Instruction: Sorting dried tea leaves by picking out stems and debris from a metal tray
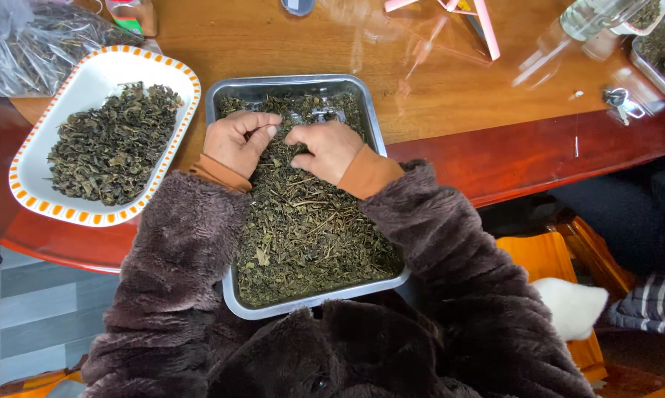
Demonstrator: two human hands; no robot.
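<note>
I see dried leaves [310,228] filling the steel tray [233,298] right under my fingers, my left hand [236,141] curled with thumb and forefinger pinching a few bits, my right hand [325,149] loosely bent, fingertips resting on the leaves.

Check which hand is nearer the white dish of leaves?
Left. The left hand is in the metal tray beside the white dish; the right hand sits farther away.

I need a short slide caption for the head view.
Both hands, left and right, sort dried leaves in a metal tray.
</note>
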